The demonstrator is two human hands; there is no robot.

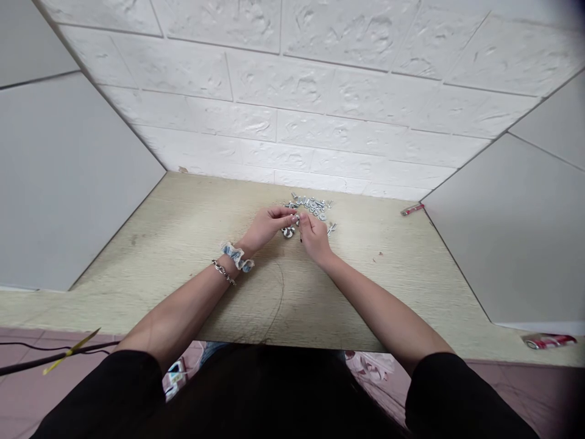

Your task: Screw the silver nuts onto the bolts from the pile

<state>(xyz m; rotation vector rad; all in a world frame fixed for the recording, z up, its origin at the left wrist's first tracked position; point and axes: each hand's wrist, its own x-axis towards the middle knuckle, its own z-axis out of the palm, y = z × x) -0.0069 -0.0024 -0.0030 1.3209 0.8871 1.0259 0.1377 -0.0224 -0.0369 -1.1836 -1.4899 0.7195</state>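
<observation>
My left hand (pixel 275 222) reaches in over the table, thumb and fingers pinched on a small metal fastener (pixel 297 220). My right hand (pixel 314 236) is closed against the same piece from the other side; whether it is a nut or a bolt is too small to tell. Just beyond the fingers lies a loose pile of silver bolts, nuts and washers (pixel 315 206). A few bolts (pixel 332 228) rest beside the right hand. Round washer-like pieces (pixel 287 232) sit under the left fingertips, partly covered.
The pale wooden tabletop (pixel 192 225) runs back to a white brick-patterned wall (pixel 292 79). Grey panels (pixel 77 183) rise at both sides. A red and silver battery-like object (pixel 412 210) lies by the right panel, and a similar one (pixel 548 341) near the front right edge.
</observation>
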